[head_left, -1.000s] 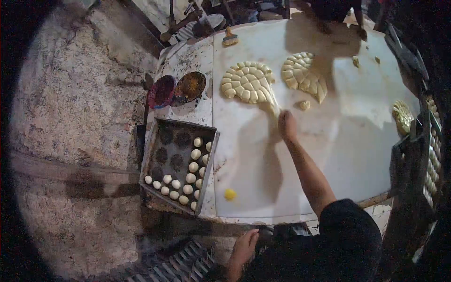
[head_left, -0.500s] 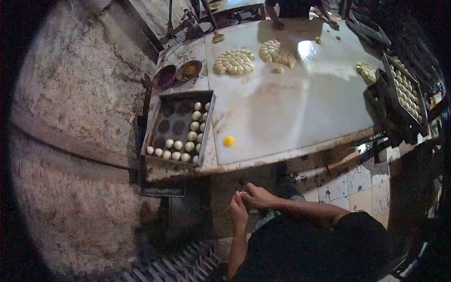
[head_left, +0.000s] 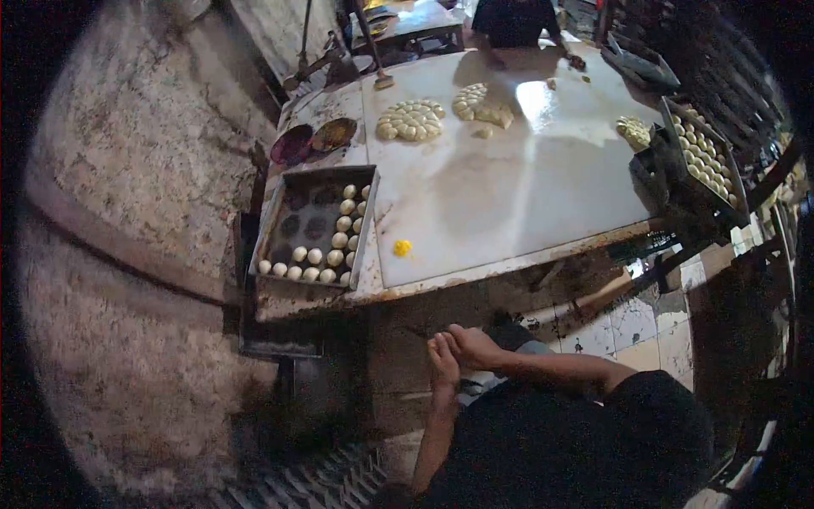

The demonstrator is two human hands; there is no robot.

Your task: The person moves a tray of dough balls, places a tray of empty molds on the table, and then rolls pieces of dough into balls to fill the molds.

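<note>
A small dough piece (head_left: 434, 343), likely soft and sticky, is pressed between left hand (head_left: 444, 365) and right hand (head_left: 471, 346) below the table's near edge (head_left: 509, 265), fingers loosely closed.

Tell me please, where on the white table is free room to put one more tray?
The middle of the white table is bare, between the yellow lump, dough clusters and right tray. The left edge is crowded: baking tray, two bowls.

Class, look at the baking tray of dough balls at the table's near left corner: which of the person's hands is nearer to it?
Left, narrowly. The left hand is below the baking tray, under the table edge; the right hand presses against it, slightly farther right.
</note>
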